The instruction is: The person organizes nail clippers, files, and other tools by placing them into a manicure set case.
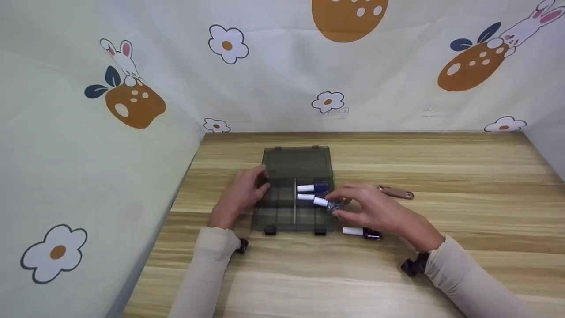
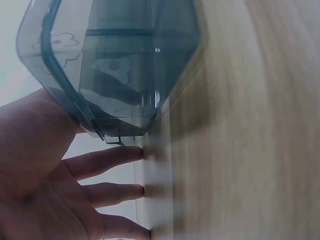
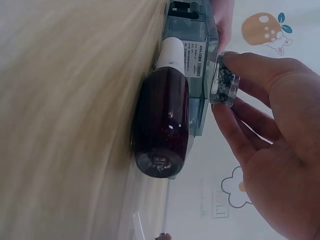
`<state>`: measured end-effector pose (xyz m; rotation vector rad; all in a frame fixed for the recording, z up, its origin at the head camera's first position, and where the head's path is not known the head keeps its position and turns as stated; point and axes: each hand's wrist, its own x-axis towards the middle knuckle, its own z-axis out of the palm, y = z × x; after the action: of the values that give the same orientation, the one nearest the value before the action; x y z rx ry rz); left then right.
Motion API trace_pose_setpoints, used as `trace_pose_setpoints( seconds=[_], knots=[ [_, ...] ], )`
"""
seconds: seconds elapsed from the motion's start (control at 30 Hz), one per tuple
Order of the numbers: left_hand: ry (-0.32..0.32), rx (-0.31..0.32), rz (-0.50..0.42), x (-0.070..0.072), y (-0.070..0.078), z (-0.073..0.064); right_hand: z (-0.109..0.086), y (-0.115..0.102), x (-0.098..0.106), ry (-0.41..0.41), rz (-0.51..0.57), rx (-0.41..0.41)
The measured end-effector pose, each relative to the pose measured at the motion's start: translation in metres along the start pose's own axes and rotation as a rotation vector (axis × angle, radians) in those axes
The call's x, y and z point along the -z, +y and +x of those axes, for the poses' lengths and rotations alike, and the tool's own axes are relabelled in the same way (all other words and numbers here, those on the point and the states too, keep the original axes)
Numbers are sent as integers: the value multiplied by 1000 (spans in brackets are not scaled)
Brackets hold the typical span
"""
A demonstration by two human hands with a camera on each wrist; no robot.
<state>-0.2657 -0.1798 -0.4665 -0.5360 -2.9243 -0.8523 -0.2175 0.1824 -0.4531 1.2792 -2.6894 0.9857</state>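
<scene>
A translucent dark organizer box [image 1: 273, 217] lies with its lid [image 1: 298, 162] folded back. My left hand [image 1: 240, 193] rests at its left side; in the left wrist view the thumb lies along the box wall and the other fingers reach straight to the table. My right hand [image 1: 371, 205] pinches a glitter nail polish bottle [image 3: 225, 84] by its glass end, white cap pointing left, over the box's right compartment. Two dark blue nail polish bottles with white caps, the upper one [image 1: 321, 187] clearer, lie in that compartment. Another dark nail polish bottle [image 3: 161, 115] lies on the table below the right hand.
A brownish nail clipper [image 1: 396, 192] lies on the wooden table [image 1: 282, 282], right of the box and beyond my right hand. A thin divider [image 1: 295, 212] splits the box into left and right parts. A printed cloth [image 1: 273, 88] hangs behind the table.
</scene>
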Motion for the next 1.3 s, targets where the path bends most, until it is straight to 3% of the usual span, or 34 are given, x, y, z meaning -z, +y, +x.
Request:
trace_pose_setpoints(
  seconds=[0.17, 0.53, 1.3],
  knots=[
    [-7, 17, -7, 0, 0, 0, 4, -3, -3, 12, -18, 12],
    [30, -14, 27, -2, -2, -1, 20, -7, -18, 59, -90, 133],
    [17, -3, 19, 0, 0, 0, 16, -8, -19, 44, -127, 27]
  ],
)
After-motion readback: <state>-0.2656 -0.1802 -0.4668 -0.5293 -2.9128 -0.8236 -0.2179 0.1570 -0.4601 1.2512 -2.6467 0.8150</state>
